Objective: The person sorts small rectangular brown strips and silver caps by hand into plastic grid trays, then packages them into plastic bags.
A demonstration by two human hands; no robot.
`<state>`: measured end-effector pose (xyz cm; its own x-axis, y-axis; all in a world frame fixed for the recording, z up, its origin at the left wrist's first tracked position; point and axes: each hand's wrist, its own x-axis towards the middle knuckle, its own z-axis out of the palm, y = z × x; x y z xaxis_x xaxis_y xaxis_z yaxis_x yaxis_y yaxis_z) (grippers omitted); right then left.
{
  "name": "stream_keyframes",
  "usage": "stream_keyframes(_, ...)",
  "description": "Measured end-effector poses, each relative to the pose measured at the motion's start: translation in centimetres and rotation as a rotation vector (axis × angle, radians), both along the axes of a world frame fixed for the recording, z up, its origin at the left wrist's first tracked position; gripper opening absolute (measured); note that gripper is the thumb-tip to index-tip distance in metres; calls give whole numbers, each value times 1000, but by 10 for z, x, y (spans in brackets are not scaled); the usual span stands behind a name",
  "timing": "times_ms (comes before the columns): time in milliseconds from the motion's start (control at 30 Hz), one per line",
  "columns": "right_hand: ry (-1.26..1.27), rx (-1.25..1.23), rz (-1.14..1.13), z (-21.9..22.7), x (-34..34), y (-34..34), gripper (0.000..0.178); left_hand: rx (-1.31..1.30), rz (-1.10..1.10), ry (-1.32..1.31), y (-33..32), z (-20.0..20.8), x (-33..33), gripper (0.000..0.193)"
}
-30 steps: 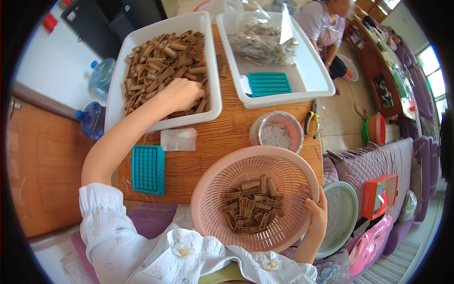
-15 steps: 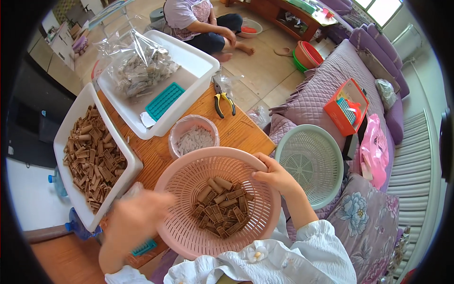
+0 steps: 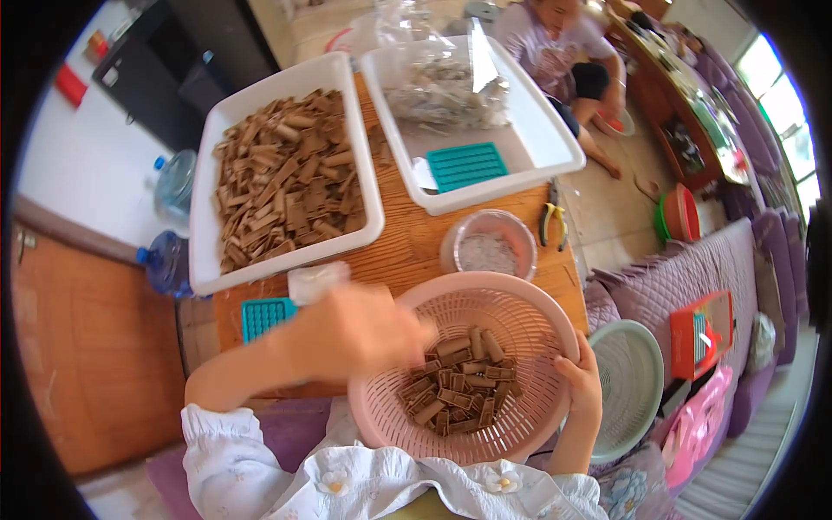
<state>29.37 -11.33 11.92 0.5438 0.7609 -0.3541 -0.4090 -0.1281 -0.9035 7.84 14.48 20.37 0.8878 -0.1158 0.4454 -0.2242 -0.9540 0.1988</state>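
Note:
A pink plastic colander (image 3: 537, 416) sits in front of my body, with a small heap of brown pieces (image 3: 459, 399) at its bottom. The pieces are small moulded parts, some like open rectangular frames and some rounded like tubes. My right hand (image 3: 582, 377) grips the colander's right rim, thumb on the inside. Over the left rim hangs my left hand (image 3: 368, 329), smeared by motion, its fingertips reaching inside above the heap; whether it holds a piece cannot be made out. A white tub (image 3: 374, 195) full of the same brown pieces stands beyond it at the left.
Behind the colander, a small tub (image 3: 451, 251) holds greyish bits. A second white tub (image 3: 555, 160) contains a clear bag and a teal tray (image 3: 466, 166). Yellow-handled pliers (image 3: 553, 221) lie at the table's right edge. A pale green colander (image 3: 646, 390) is on my right; another person sits beyond.
The view has swung left, so everything sits further right. My left hand has moved rightward, further over the colander. My right hand still holds the rim.

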Motion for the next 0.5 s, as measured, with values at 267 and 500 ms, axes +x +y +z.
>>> stream_keyframes(267,33,36,-61,3,-3,6,44,-42,576,427,150,-65,4,12)
stream_keyframes(500,63,20,-92,4,-7,7,45,439,321,338,168,-99,15,11)
